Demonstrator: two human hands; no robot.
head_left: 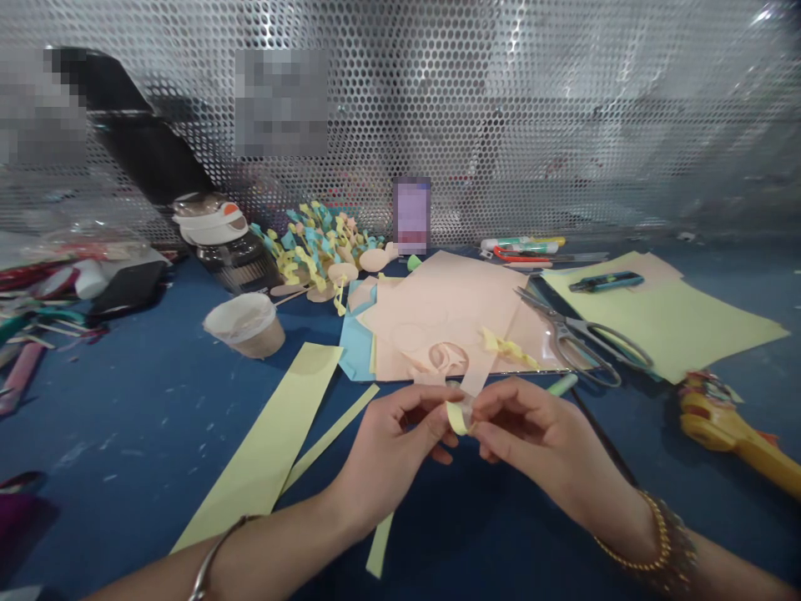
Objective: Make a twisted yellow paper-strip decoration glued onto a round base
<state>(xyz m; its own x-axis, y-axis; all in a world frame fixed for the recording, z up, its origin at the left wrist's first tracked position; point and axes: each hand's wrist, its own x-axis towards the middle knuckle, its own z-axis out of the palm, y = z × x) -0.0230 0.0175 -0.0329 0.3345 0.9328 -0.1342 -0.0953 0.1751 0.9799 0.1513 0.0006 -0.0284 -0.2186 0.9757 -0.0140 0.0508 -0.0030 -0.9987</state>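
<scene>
A small curved piece of yellow paper (458, 418) is held up between my two hands near the table's front. My left hand (400, 446) pinches its left side between thumb and fingers. From the right, my right hand (538, 442) has thumb and fingertips closed on its other edge. Just behind the hands lies a stack of pale pink paper (438, 300) with cut scraps on it. A wide yellow strip (275, 426) and a narrow yellow strip (331, 436) rest left of my left hand. Grey-handled scissors (588, 338) lie behind my right hand.
A paper cup (247, 325), a dark jar (231, 246) and a cluster of small paper shapes (325, 246) stand at the back left. A phone (411, 215) leans against the metal mesh. Yellow sheets (676, 325), a cutter (606, 282) and a yellow tool (732, 430) are on the right.
</scene>
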